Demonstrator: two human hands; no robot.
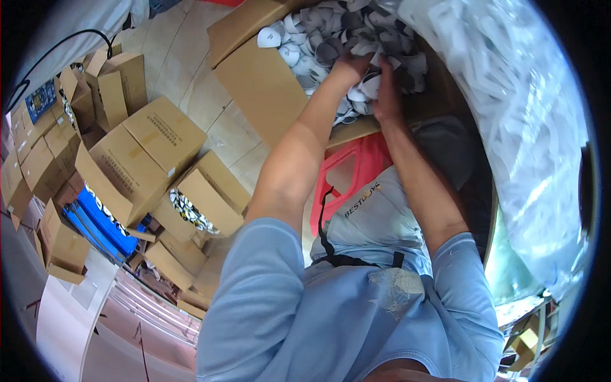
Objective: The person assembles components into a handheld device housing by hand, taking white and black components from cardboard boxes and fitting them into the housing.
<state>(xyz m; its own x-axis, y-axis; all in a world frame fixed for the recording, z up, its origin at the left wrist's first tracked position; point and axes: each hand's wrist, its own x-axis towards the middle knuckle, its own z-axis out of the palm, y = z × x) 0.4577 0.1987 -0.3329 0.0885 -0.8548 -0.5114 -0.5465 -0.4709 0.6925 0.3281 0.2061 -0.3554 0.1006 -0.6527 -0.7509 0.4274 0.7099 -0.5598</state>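
Note:
Both my hands reach into an open cardboard box [261,95] filled with loose curved, cup-like white and grey pieces [328,51]. My left hand [351,67] is bent at the wrist, its fingers closed around a grey curved piece among the others; the fingertips are partly hidden. Just to its right, my right hand [387,95] lies beside the white pieces with its fingers stretched out forward. A few white pieces sit between the two hands. What kind of part these are, I cannot tell.
A large clear plastic bag of white pieces [522,114] bulges at the right. Below the box stands a red plastic stool [344,169], near my legs. Cardboard cartons [153,137], several open, crowd the left, with blue items [102,223] among them. Tiled floor [184,70] shows between.

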